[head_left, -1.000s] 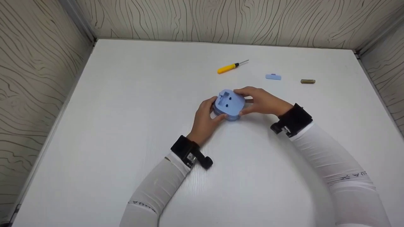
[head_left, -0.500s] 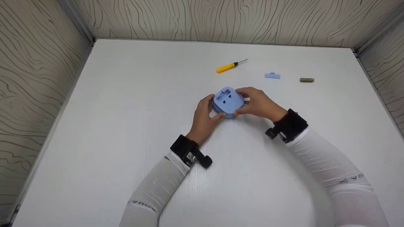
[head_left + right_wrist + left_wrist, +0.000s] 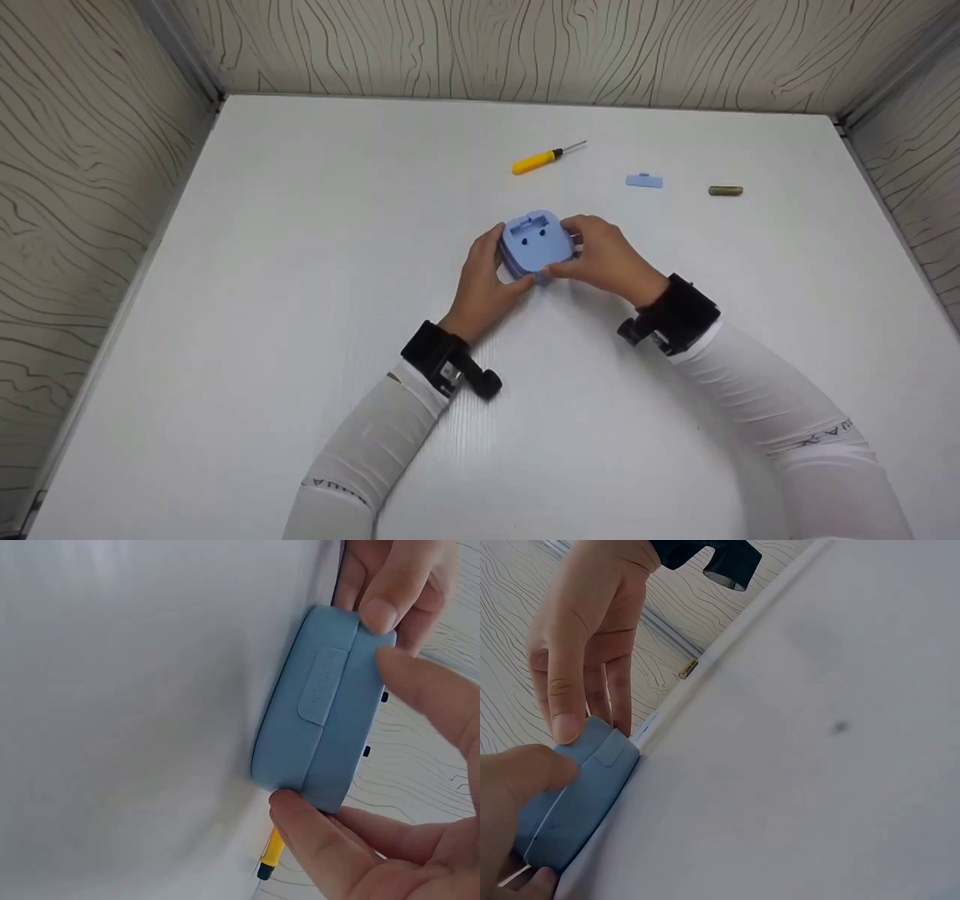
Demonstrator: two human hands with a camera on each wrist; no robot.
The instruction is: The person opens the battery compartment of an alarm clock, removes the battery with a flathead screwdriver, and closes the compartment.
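1. Far left, nothing but bare white table [image 3: 262,300], with patterned walls around it.
2. Moving in, the left hand [image 3: 480,281] is curled onto the left side of the blue plastic case [image 3: 535,244], thumb pressed to the near edge and fingers wrapped round the far side.
3. The case sits at the table's middle, resting on the surface, back face up, showing an open rectangular recess and two small holes.
4. The right hand [image 3: 609,259] grips the opposite side, thumb low by the table, fingertips over the upper rim; the right wrist view shows a seam running round the case's edge and a small raised tab.
5. Judging by its look, the case is light, rigid moulded plastic, smooth enough to slip under a loose pinch. Holding it by the side walls across the seam, as both hands do, seems safest; the open recess looks like the weaker spot.
6. Further back, a yellow screwdriver [image 3: 541,158] lies alone.
7. Right of it, a small blue cover [image 3: 644,181], then a brass-coloured battery [image 3: 725,191], well apart from the hands.
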